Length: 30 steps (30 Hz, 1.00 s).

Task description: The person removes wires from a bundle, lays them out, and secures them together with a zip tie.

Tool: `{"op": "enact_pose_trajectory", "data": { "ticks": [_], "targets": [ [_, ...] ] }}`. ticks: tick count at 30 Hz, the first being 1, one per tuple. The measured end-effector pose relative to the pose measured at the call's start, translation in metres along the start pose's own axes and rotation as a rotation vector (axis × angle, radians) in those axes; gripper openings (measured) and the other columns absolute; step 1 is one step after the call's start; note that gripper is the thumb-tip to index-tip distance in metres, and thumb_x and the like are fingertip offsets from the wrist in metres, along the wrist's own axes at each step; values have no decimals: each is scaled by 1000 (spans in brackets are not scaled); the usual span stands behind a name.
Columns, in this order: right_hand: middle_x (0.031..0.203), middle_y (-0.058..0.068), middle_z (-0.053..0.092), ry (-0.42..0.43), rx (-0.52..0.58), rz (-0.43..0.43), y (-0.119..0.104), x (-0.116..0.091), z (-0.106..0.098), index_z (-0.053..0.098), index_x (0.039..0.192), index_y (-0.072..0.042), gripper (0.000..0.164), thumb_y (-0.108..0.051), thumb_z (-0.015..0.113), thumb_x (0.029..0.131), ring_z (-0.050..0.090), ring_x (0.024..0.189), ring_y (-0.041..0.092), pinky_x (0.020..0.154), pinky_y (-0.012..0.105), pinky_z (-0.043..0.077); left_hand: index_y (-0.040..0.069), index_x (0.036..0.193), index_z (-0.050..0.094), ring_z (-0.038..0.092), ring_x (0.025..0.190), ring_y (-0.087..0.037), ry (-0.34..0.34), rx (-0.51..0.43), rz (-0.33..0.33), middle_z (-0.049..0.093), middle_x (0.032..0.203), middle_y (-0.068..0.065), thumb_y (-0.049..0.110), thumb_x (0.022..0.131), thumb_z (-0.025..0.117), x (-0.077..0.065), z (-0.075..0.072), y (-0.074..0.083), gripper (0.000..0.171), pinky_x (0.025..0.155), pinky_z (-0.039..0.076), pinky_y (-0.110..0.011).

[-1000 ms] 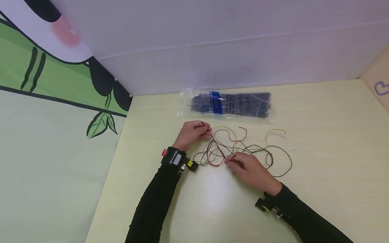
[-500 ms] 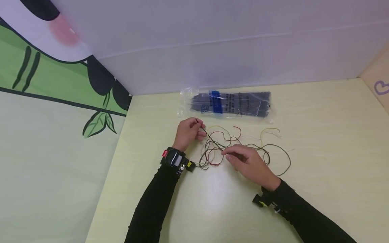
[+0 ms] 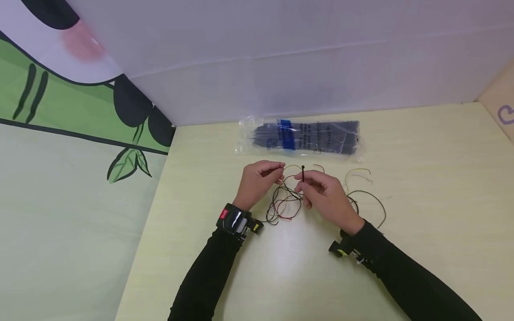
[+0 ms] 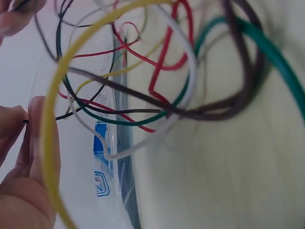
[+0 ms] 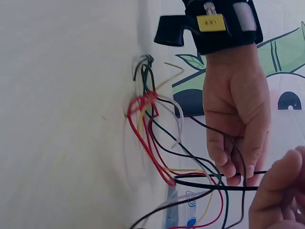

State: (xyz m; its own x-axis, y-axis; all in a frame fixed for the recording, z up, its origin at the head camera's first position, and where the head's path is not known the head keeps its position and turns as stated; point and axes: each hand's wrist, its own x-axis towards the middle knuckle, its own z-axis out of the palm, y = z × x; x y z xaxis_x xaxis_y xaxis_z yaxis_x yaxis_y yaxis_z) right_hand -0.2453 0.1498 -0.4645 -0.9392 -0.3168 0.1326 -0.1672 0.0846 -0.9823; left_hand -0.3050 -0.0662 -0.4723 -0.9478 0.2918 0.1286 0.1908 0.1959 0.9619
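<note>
A thin black cable tie (image 3: 303, 173) stands up from the right hand (image 3: 323, 196), its small head above the fingertips. In the right wrist view the tie bends round the bundle of coloured wires (image 5: 155, 157), with a black strip running to each hand. The left hand (image 3: 259, 183), seen also in the left wrist view (image 4: 28, 162), pinches the other black strip between thumb and fingers. The wires, red, yellow, green, white and dark, hang in tangled loops between and below the hands. The right hand covers part of them in the head view.
A clear plastic bag of dark cable ties (image 3: 321, 136) with a blue label lies behind the hands. The pale table (image 3: 433, 200) meets a white wall (image 3: 321, 80) at the back. Loose wire ends (image 3: 379, 209) spread to the right.
The hands have come closer together. The right hand moved away from the body, and the tie, stretched straight between the hands half a second ago, now stands up from it. The left shifted slightly right.
</note>
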Motion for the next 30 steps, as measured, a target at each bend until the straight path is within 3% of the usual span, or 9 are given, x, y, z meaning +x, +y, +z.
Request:
{"op": "enact_pose_trajectory", "data": {
  "ticks": [4,8,23,27,30],
  "targets": [
    [94,18,66,11,12,-35,-5,4,-3,64,117,-7,22,-18,50,103,60,65,20,61,31,53,4,114,73,71,80,-15,-26,201,133,71,99,-12,10,94,64,-4,5,6,23,73,59,-25],
    [89,15,65,8,4,-41,-5,5,-4,64,114,-6,21,-17,50,103,57,60,20,57,29,50,11,113,75,67,80,-10,-30,307,195,71,95,-7,11,95,64,-5,6,11,22,72,57,-22],
    [79,20,63,6,-95,11,2,5,-6,69,109,-9,21,-21,54,101,49,49,18,50,28,41,10,112,75,66,83,-8,-32,441,255,70,97,-2,10,92,67,-4,10,16,21,71,55,-19],
    [77,18,64,40,-156,24,5,5,-7,72,108,-8,22,-21,56,100,52,56,14,54,25,42,11,112,76,67,83,-9,-41,471,268,70,96,-3,9,92,67,-5,11,17,21,72,55,-18],
    [84,15,70,78,-208,30,5,6,-6,74,106,-9,20,-18,57,99,53,64,11,58,23,43,11,112,75,66,82,-9,-59,512,287,71,95,-3,8,91,67,-6,13,18,22,72,55,-17]
  ]
}}
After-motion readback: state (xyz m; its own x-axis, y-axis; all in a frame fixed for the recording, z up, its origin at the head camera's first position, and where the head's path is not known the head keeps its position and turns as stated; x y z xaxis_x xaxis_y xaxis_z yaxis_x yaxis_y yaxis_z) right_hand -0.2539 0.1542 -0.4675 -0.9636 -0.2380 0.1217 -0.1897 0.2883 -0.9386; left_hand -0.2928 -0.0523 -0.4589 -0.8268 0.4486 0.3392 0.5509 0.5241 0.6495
